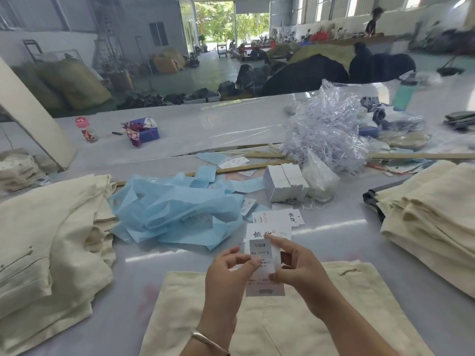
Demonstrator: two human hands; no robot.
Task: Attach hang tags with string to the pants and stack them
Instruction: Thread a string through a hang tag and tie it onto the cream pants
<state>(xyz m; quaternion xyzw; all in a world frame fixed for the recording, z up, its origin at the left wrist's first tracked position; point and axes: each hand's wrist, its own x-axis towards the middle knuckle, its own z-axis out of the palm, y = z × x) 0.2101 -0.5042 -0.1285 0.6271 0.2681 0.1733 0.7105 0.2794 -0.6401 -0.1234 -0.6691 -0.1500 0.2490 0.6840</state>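
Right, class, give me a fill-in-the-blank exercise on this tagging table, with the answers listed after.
1. Both hands, left and right, hold a hang tag printed with size letter ____.
2. The heap of thin plastic bags is coloured ____.
3. The folded pants under the hands are coloured ____.
4. The left wrist wears a ____.

Answers: S; blue; cream; bracelet

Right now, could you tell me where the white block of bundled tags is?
The white block of bundled tags stands mid-table, right of the blue plastic sheets, beside the clear plastic bag.
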